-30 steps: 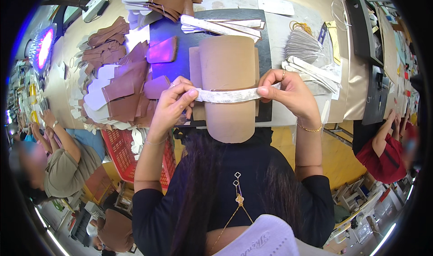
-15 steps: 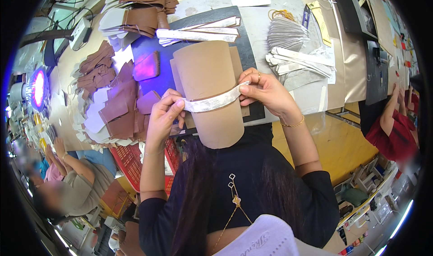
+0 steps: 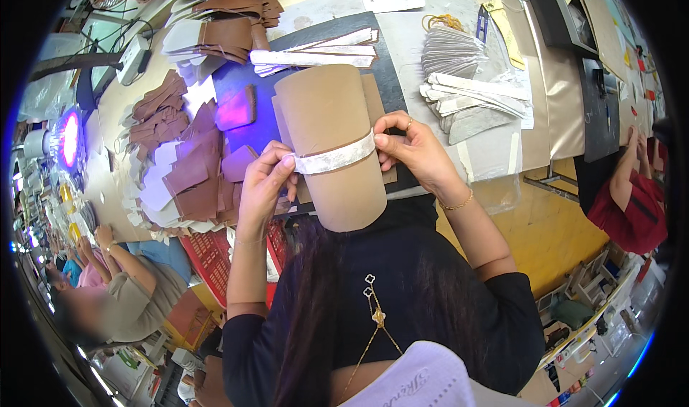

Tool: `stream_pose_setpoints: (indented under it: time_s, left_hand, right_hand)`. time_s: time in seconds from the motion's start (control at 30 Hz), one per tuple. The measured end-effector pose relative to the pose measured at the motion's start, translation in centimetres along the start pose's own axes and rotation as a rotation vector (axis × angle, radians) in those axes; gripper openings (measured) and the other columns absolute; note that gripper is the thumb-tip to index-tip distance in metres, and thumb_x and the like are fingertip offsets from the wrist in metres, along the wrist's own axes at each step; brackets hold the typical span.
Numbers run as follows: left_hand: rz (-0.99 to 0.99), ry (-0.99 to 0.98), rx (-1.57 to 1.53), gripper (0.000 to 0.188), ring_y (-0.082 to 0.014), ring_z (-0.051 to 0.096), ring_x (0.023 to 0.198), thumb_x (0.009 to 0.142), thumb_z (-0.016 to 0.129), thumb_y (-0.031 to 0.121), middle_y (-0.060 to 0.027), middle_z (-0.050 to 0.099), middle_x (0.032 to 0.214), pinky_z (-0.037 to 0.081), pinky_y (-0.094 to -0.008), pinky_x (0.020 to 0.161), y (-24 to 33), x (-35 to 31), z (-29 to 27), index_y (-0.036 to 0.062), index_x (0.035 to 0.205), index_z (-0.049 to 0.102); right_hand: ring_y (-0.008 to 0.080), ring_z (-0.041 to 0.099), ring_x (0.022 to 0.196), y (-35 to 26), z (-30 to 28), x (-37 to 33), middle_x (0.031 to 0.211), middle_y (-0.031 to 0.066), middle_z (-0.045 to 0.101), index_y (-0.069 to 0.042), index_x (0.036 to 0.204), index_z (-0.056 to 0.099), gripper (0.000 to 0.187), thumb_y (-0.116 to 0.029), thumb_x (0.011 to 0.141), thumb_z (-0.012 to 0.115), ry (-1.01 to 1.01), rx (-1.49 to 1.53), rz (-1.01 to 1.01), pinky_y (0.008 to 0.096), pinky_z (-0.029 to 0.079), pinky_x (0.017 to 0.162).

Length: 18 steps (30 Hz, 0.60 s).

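A white strip with thin brown edges [image 3: 334,158] lies across a curved tan cardboard-like form [image 3: 323,113], following its bend. My left hand [image 3: 270,179] pinches the strip's left end between thumb and fingers. At the other end, my right hand [image 3: 409,152] pinches the strip against the form's right side, its fingertips partly hidden behind. Beneath the form is a dark board [image 3: 391,84] on the table. More white strips [image 3: 316,54] with brown edges lie just beyond the form on that board.
Brown and white cut leather-like pieces [image 3: 190,166] are heaped at the left, by a glowing purple-white lamp [image 3: 69,140]. Grey-white fanned pieces [image 3: 452,52] and loose white strips [image 3: 470,95] lie right. A red crate [image 3: 208,258] stands below the table edge; co-workers sit on both sides.
My right hand has moved slightly left and down, and the strip's right end now lies down against the form, where it stuck out before. My left hand keeps its pinch.
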<state>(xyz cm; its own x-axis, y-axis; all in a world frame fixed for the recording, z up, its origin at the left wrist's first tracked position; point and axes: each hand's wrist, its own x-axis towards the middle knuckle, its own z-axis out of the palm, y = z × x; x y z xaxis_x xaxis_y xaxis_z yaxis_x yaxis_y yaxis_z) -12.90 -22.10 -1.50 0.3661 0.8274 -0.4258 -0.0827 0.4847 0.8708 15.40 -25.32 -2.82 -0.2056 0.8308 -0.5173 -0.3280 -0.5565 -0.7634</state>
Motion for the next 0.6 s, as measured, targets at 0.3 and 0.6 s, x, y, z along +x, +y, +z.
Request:
stream_pose_setpoints:
  time_s: [0.3, 0.6]
  left_hand:
    - [-0.024, 0.062, -0.234, 0.022, -0.0061, 0.055, 0.065, 0.103, 0.060, 0.024, -0.0012, 0.057, 0.082, 0.047, -0.0202, 0.048, 0.7, -2.0, 1.1, 0.0030, 0.098, 0.063]
    - [-0.020, -0.017, -0.155, 0.023, -0.0072, 0.059, 0.065, 0.101, 0.062, 0.024, -0.0020, 0.061, 0.083, 0.049, -0.0207, 0.050, -0.2, -0.6, 0.3, 0.0022, 0.095, 0.064]
  right_hand:
    - [0.0317, 0.054, 0.125, -4.3, 5.6, -2.8, 0.132, 0.0104, 0.060, -0.008, 0.119, 0.069, 0.040, -0.026, 0.084, 0.076, 0.211, -1.332, -1.093, 0.0453, 0.041, 0.107]
    - [0.0348, 0.021, 0.152, -2.0, 6.1, -2.7, 0.160, 0.0155, 0.035, -0.011, 0.152, 0.043, 0.065, -0.042, 0.097, 0.058, -0.200, -1.295, -0.928, 0.0490, 0.016, 0.123]
